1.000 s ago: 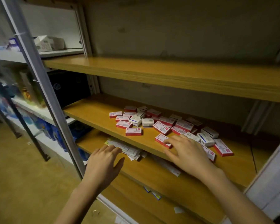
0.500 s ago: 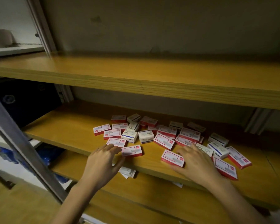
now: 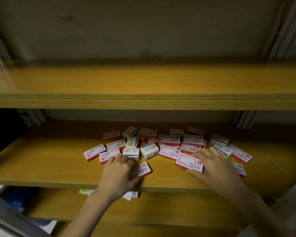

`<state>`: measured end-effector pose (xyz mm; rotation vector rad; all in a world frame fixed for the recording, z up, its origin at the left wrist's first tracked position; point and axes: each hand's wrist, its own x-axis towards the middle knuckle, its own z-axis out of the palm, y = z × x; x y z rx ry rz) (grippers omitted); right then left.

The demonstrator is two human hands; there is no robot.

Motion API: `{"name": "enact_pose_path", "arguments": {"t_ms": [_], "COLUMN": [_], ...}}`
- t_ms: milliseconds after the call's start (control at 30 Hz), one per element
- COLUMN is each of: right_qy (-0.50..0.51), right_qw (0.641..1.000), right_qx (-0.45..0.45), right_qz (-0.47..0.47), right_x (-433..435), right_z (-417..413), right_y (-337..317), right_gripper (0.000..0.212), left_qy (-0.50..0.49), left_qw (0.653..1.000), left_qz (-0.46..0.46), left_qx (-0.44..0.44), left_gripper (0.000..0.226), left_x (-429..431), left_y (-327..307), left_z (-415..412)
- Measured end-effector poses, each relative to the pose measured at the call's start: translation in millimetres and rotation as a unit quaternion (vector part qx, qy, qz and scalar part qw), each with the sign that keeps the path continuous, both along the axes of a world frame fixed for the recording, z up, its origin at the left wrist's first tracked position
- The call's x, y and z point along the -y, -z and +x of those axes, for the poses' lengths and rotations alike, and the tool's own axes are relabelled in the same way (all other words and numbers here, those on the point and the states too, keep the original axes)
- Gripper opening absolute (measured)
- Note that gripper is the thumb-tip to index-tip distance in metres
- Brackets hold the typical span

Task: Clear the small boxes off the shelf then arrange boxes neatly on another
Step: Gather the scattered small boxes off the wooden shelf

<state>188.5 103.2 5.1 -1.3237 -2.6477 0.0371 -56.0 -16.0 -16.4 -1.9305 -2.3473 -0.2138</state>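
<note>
Wooden middle shelf (image 3: 41,161) carrying a loose heap of small boxes (image 3: 171,141), with both hands on it.

Red-and-white and plain white boxes lie scattered at the shelf's centre, some overlapping, while the upper shelf (image 3: 143,79) at 12 o'clock is bare wood. At 7 o'clock of the heap the left hand (image 3: 120,173) grasps a red-and-white box (image 3: 143,168), fingers (image 3: 125,159) curled over its top and thumb on its near side. At 5 o'clock the right hand (image 3: 215,168) lies spread over several boxes, thumb against the near edge of a red-bordered box (image 3: 186,161); I cannot tell whether it grasps it. Papers (image 3: 130,195) show on the lower shelf (image 3: 161,207) at 6 o'clock.
</note>
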Motion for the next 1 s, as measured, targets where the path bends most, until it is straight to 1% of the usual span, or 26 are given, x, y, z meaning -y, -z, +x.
{"name": "enact_pose_path", "arguments": {"t_ms": [133, 200, 300, 400, 567, 733, 867, 1000], "right_qy": [0.018, 0.024, 0.032, 0.036, 0.059, 0.098, 0.134, 0.18], "right_qw": [1.0, 1.0, 0.999, 0.999, 0.997, 0.987, 0.984, 0.976], "right_qx": [0.016, 0.019, 0.009, -0.007, -0.043, -0.103, -0.09, -0.079], "right_qz": [-0.003, 0.001, 0.007, 0.022, 0.039, 0.074, 0.08, 0.097], "right_x": [8, 12, 19, 29, 50, 77, 95, 111], "right_z": [5, 9, 17, 25, 49, 88, 135, 197], "right_y": [-6, -8, -11, -16, -17, -25, -31, -34], "right_gripper": [0.064, 0.065, 0.064, 0.062, 0.061, 0.055, 0.05, 0.044], "left_qy": [0.017, 0.021, 0.039, 0.07, 0.113, 0.199, 0.27, 0.312], "left_qw": [1.0, 1.0, 0.998, 0.994, 0.986, 0.97, 0.952, 0.941], "left_qz": [-0.013, -0.005, 0.037, 0.087, 0.12, 0.138, 0.144, 0.132], "left_qx": [0.006, 0.017, 0.025, 0.009, -0.011, -0.009, -0.007, 0.014], "left_gripper": [0.055, 0.053, 0.048, 0.042, 0.045, 0.043, 0.04, 0.043], "left_x": [-6, -5, -1, 5, 8, 3, -5, -15], "left_y": [0, -3, -11, -25, -48, -63, -74, -79], "left_z": [-2, -1, 1, 8, 29, 72, 119, 177]}}
